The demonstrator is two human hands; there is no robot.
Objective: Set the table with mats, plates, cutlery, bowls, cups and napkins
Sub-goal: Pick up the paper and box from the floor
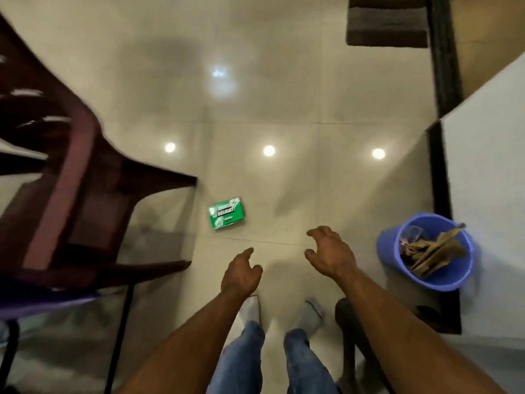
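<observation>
A small green box (226, 213) with white lettering lies on the pale tiled floor, just beyond both hands. My left hand (241, 273) hangs below and slightly right of it, fingers loosely curled, holding nothing. My right hand (331, 253) is further right, fingers spread and bent like a claw, also empty. Neither hand touches the box. No mats, plates, cutlery, bowls or cups are in view.
A dark brown chair (71, 172) fills the left side, its legs close to the green box. A blue bucket (429, 280) with brown paper scraps stands at the right beside a white wall (488, 166). A dark doormat (387, 22) lies top right. My shoes and jeans show below.
</observation>
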